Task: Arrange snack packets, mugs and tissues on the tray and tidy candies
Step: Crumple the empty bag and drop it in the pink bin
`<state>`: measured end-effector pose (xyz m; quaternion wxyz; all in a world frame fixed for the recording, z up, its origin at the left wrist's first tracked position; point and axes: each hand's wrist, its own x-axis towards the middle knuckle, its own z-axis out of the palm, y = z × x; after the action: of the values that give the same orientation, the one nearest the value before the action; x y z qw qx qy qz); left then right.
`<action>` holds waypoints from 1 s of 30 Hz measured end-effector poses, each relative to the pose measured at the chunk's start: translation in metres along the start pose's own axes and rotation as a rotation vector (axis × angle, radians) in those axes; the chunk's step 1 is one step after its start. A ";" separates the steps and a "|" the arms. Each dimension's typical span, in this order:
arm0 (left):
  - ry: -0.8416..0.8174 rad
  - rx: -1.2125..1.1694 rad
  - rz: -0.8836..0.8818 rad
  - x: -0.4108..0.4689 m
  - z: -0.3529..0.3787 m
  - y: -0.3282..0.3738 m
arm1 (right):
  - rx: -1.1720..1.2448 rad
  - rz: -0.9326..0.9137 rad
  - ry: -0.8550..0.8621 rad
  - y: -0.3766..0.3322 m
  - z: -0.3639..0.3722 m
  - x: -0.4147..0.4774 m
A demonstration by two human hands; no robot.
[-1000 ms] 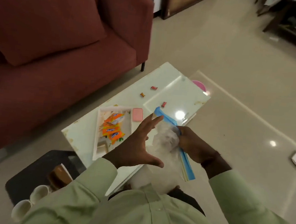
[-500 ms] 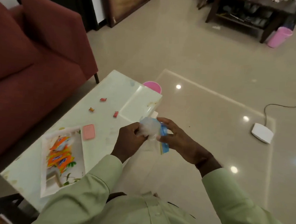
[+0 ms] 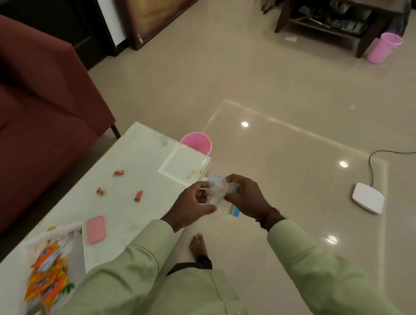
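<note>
Clear zip bag (image 3: 216, 192) crumpled, clutched between my left hand (image 3: 190, 206) and right hand (image 3: 244, 198); candy-tidying step; next: open its mouth, collect candies (image 3: 118, 172) lying left of my grip

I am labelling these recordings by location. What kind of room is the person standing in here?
Most likely a home living room: a dark red sofa beside a low white table, a tiled floor, and a wooden shelf unit at the far side.
</note>
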<state>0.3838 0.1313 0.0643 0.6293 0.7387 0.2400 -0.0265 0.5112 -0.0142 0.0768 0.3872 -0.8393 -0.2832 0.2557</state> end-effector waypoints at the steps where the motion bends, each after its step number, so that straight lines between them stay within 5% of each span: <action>1: -0.022 -0.074 -0.026 0.016 -0.003 0.002 | 0.042 0.042 0.000 0.004 -0.006 0.016; 11: 0.104 0.159 -0.096 0.169 -0.015 0.033 | 0.479 0.316 -0.134 0.018 -0.059 0.148; 16: 0.329 0.075 -0.214 0.236 -0.013 0.050 | 0.682 0.355 -0.471 0.033 -0.096 0.214; 20: 0.501 -0.065 -0.321 0.276 -0.005 0.068 | 0.449 0.184 -0.629 0.050 -0.133 0.269; 30: 0.667 -0.176 -0.428 0.353 -0.004 0.088 | -0.078 0.099 -0.458 0.064 -0.131 0.387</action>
<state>0.7287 0.2406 0.0255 0.5582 0.5833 0.5807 0.1047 0.8884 0.1459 0.0193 0.2671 -0.7865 -0.3321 0.4470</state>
